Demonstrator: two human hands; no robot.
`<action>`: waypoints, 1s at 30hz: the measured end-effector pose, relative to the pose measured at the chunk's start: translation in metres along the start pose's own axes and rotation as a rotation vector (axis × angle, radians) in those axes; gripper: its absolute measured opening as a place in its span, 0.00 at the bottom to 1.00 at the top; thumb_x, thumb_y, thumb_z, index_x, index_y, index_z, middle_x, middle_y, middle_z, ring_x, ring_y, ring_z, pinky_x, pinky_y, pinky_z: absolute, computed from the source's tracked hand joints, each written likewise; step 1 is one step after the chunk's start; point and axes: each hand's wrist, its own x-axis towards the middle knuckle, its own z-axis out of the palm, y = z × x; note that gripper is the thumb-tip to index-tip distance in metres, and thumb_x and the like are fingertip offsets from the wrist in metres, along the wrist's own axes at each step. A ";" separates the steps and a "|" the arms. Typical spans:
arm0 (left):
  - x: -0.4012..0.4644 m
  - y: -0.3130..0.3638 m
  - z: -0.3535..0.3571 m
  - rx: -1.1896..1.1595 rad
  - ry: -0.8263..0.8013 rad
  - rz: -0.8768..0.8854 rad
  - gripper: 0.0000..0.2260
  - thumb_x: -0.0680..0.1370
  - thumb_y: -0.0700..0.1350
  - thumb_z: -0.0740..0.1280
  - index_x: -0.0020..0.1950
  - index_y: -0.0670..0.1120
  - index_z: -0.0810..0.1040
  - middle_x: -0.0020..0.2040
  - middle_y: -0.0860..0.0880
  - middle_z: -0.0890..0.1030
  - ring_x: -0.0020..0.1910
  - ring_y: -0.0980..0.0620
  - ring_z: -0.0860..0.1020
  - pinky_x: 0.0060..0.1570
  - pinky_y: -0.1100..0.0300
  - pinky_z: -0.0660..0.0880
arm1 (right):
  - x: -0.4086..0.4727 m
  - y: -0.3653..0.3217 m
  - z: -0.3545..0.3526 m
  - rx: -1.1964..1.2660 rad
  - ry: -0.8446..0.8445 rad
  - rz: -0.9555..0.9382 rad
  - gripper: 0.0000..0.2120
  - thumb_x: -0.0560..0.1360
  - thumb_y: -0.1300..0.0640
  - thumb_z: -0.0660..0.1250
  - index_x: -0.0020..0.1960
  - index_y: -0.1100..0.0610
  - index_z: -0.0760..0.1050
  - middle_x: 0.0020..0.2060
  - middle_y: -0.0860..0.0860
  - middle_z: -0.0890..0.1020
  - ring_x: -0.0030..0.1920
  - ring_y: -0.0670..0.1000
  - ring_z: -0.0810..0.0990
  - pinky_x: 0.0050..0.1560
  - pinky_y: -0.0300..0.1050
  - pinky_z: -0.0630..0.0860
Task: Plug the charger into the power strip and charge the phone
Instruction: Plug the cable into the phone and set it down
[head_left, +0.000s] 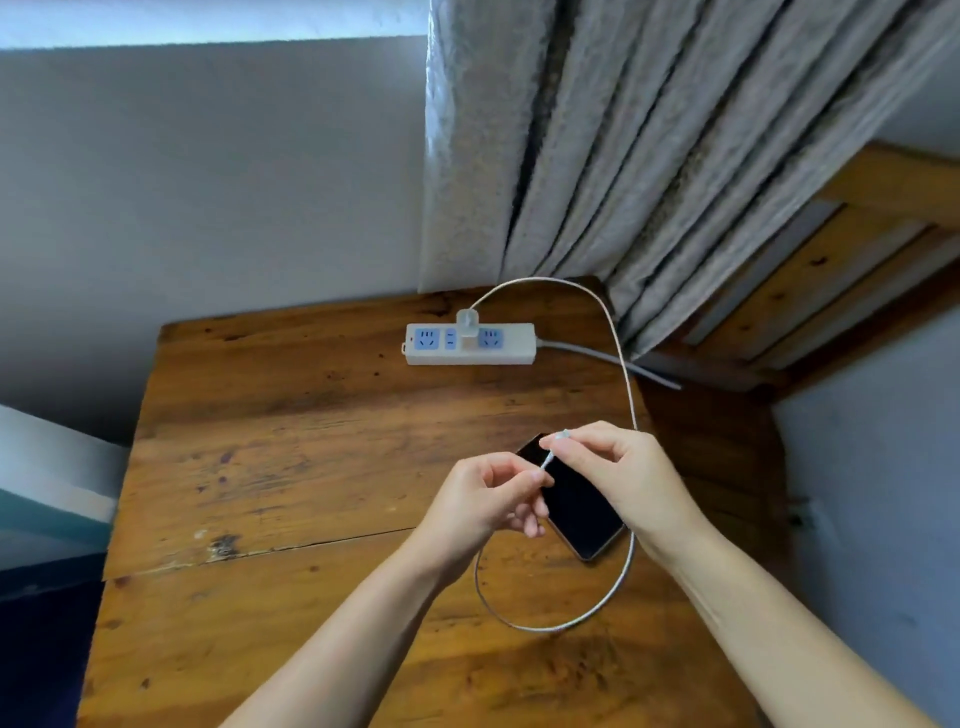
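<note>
Head view: both hands (483, 499) (618, 473) pinch white cable (623, 374) end over dark-screened phone (576, 506).

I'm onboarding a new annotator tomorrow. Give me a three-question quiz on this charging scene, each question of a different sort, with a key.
1. True or false: the charger is already seated in the power strip.
2. Multiple choice: where is the phone?
A. Lifted in the left hand
B. Lying on the wooden table, screen dark
C. On the power strip
3. Fill in: both hands pinch the end of the white ____.

Key
1. True.
2. B; it lies beneath the left hand and the right hand.
3. cable, which loops from the charger round the phone to the fingers.
</note>
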 end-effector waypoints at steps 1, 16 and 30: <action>0.001 -0.003 0.002 0.011 -0.001 -0.011 0.07 0.77 0.47 0.66 0.43 0.47 0.83 0.34 0.47 0.84 0.31 0.50 0.80 0.38 0.60 0.79 | 0.000 0.003 -0.004 0.002 -0.009 0.017 0.07 0.74 0.52 0.68 0.45 0.51 0.84 0.45 0.47 0.84 0.46 0.44 0.81 0.46 0.34 0.77; 0.043 -0.081 0.036 -0.322 0.501 -0.525 0.16 0.82 0.42 0.54 0.68 0.39 0.68 0.60 0.41 0.79 0.56 0.48 0.78 0.59 0.53 0.74 | 0.063 0.114 -0.034 -0.443 -0.197 0.296 0.16 0.81 0.54 0.46 0.57 0.56 0.71 0.68 0.51 0.73 0.67 0.52 0.70 0.65 0.46 0.65; 0.043 -0.040 -0.003 -0.417 0.480 -0.347 0.27 0.74 0.69 0.53 0.53 0.50 0.79 0.49 0.45 0.85 0.47 0.47 0.84 0.41 0.54 0.81 | 0.052 0.071 -0.002 0.276 -0.319 0.298 0.12 0.82 0.53 0.52 0.56 0.57 0.71 0.64 0.51 0.75 0.63 0.49 0.75 0.61 0.48 0.74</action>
